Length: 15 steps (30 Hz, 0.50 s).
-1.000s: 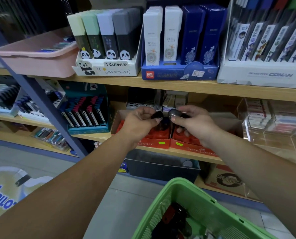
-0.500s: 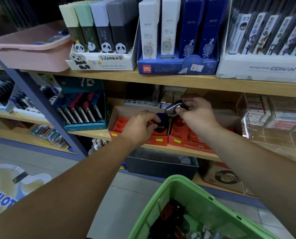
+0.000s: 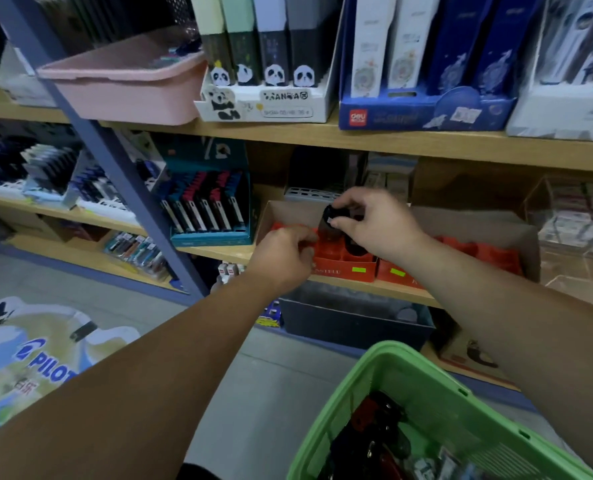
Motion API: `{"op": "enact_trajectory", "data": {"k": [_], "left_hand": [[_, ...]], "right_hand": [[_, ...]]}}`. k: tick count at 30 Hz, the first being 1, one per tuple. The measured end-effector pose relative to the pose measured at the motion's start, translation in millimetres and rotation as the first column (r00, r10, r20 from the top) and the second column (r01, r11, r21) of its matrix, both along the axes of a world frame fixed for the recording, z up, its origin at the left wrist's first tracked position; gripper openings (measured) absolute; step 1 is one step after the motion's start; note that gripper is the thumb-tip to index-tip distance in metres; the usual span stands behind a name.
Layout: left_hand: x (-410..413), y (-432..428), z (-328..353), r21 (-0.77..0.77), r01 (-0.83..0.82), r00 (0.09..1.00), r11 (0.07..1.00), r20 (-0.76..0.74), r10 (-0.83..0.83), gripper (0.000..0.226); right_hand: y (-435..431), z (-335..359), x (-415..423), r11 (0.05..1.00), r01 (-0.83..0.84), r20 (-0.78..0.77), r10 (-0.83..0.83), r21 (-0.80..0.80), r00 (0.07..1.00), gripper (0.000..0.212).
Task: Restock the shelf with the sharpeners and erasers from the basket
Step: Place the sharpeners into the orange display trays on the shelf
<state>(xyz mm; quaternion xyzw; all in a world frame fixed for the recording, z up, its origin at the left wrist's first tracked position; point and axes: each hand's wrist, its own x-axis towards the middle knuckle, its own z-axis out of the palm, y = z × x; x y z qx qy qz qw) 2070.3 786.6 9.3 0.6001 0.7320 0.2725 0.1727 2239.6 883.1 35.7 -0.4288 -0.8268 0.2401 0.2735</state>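
The blue cardboard display box [image 3: 423,112] on the upper board carries a red "deli" logo. Beside it, the white display box with panda drawings [image 3: 264,102] has a label that looks like "PANDA", though the smaller print is too blurred to read. The front of the red cardboard tray [image 3: 343,263] on the wooden shelf [image 3: 219,251] shows the letters "CASTELL" and a small green sticker [image 3: 359,270]. A second red tray [image 3: 461,252] touches its right side. The printed floor sticker [image 3: 46,365] reads "PILOT" in blue. A pink plastic tub [image 3: 122,81] sits left of the panda box, and a slanting blue metal post [image 3: 115,161] crosses in front of it. A teal display of pens [image 3: 208,209] stands just left of the red trays, a clear acrylic case [image 3: 572,220] is to their right, and a dark grey bin [image 3: 354,320] sits below the shelf. The green plastic basket [image 3: 426,386] is at the bottom of the view and holds blurred dark and red items [image 3: 374,427]. The right hand [image 3: 374,223] pinches a small black rounded sharpener [image 3: 329,214] between thumb and fingertips, just above the divided cells of the red tray. The left hand [image 3: 284,254] is close beside it, with its fingers curled at the tray's left front. It is too blurred to tell whether it grips anything.
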Motion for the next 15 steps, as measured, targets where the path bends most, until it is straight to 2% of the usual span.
{"op": "enact_trajectory", "data": {"k": [3, 6, 8, 13, 15], "left_hand": [[-2, -2, 1, 0.021, 0.0, 1.0, 1.0, -0.02, 0.0, 0.03], [-3, -5, 1, 0.021, 0.013, 0.999, 1.0, -0.038, -0.012, 0.029], [-3, -7, 2, 0.028, 0.021, 0.998, 0.999, -0.055, -0.02, 0.029], [-2, -9, 10, 0.034, 0.071, 0.991, 0.997, -0.118, -0.067, 0.032], [-1, -11, 16, 0.056, 0.096, 0.984, 0.994, -0.153, -0.086, 0.033]], "right_hand": [[-5, -10, -7, 0.994, -0.057, 0.18, 0.039, 0.092, 0.983, 0.025], [-4, -18, -5, 0.976, -0.073, 0.235, 0.023, 0.205, 0.972, 0.02], [0, -20, -2, 0.971, -0.087, 0.253, 0.028, 0.222, 0.967, 0.019], [-5, -14, 4, 0.954, -0.198, 0.352, 0.11, 0.224, 0.929, 0.04], [-13, -6, 10, 0.944, -0.187, 0.351, 0.083, 0.273, 0.933, 0.042]]}}
